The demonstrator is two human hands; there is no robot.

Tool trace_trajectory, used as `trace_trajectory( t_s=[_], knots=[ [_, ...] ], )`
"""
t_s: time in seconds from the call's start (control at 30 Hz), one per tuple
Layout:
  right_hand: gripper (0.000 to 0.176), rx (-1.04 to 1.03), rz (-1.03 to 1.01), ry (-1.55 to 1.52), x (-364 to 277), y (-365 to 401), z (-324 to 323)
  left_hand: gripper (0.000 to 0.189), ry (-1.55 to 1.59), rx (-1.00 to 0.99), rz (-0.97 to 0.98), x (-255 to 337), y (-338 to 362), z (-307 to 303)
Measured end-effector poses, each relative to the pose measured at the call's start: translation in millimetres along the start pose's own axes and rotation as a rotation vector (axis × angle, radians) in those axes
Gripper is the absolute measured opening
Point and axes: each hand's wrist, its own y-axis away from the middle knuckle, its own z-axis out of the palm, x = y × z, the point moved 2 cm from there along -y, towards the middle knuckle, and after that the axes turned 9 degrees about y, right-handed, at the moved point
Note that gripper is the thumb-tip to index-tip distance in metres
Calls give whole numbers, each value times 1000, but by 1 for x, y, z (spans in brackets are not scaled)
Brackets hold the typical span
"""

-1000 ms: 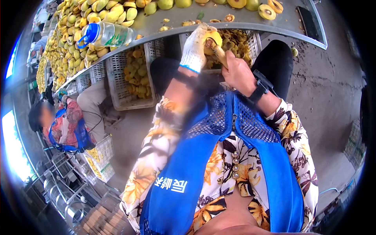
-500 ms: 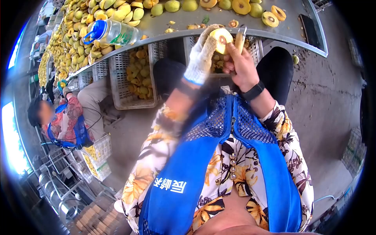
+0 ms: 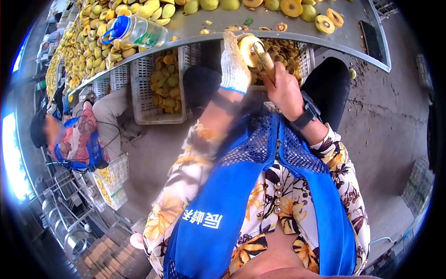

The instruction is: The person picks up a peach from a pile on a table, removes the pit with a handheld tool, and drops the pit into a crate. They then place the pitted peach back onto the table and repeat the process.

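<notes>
My left hand [image 3: 234, 65], in a soiled white work glove, is closed around a halved yellow peach [image 3: 249, 51] with the cut face toward my right side. Bare and wearing a dark wristband, my right hand [image 3: 284, 90] grips a wooden-handled pitting tool [image 3: 267, 64]. The tool's metal end meets the middle of the cut face, at the stone. Both hands are just in front of the metal table's edge, above a crate [image 3: 304, 63] of fruit pieces.
Many halved peaches [image 3: 93, 46] heap up on the metal table [image 3: 223, 21]. A blue-capped water bottle [image 3: 139, 33] lies among them. Under the table is a white crate [image 3: 162, 120] of fruit. A dark flat object [image 3: 368, 37] rests at the right. Another person [image 3: 79, 139] sits at far left.
My right hand has turned the tool from pointing upward to the peach's cut face. The peach has shifted slightly left and tilted.
</notes>
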Motion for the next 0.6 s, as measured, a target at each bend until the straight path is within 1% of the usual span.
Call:
trace_trajectory(
  t_s=[0.03, 0.13, 0.27, 0.3, 0.37, 0.4, 0.47, 0.53, 0.57, 0.6],
  knots=[
    [23, 2, -15, 30, 2, 0, 1, 46, -3, 25, 18, 0, 4, 5],
    [22, -15, -18, 60, 4, 1, 0, 45, 80, 7, -69, -10, -3, -2],
    [19, 19, -13, 19, 2, 6, 6, 42, -297, -208, 302, -12, 0, -6],
    [19, 0, -15, 11, 1, 6, 6, 42, -369, -252, 400, -12, -1, -7],
    [18, -42, -19, -3, -5, 7, 0, 42, -442, -320, 472, -10, -3, -5],
    [18, -66, -15, 6, -5, 7, -1, 43, -442, -344, 445, -7, -7, -3],
    [17, -117, -7, 24, -4, 7, -3, 46, -487, -398, 230, 2, -13, 0],
    [18, -171, -92, 46, -10, 6, -10, 50, -563, -450, -152, 12, -19, -1],
    [18, -199, -137, 55, -12, 5, -11, 55, -551, -484, -252, 12, -22, -1],
    [19, -196, -85, 33, -8, 4, -8, 56, -658, -532, -122, 16, -21, -1]
  ],
)
